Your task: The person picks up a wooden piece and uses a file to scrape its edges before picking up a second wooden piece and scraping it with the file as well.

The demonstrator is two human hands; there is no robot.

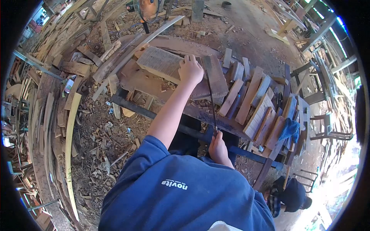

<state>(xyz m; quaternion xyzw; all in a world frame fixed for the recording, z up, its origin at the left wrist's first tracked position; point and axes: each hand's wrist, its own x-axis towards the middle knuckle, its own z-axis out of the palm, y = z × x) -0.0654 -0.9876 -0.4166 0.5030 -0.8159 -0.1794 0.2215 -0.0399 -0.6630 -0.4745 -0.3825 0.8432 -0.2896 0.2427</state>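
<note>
Progress, left to right. Timber block (158, 63) sits on the slab bench (135, 81), its visible length in one piece; near end partly behind the left hand, so any cut there can't be seen. Work looks under way, my read: thin tool (211, 98) is out and held, just right of the block. Dark board (216, 77), right of the block and past the tool, has no visible cut. Further right of the block, a row of wood pieces (250, 96) lies side by side; they look already cut to shorter lengths. Blue cloth (290, 130) is on the far right end of that row, well apart from the block. Can't tell how many pieces are left to work, so no firm call on how far along.

Hands are apart. Left hand (190, 71) is at the block's right end, fingers bent; firm grip or just resting, can't tell. Right hand (219, 148) is wrapped round the tool's near end, closer to the body than the block. Tool runs from there up past the block's right end, beside the left hand. It's seen almost edge-on, so type unclear.
</note>
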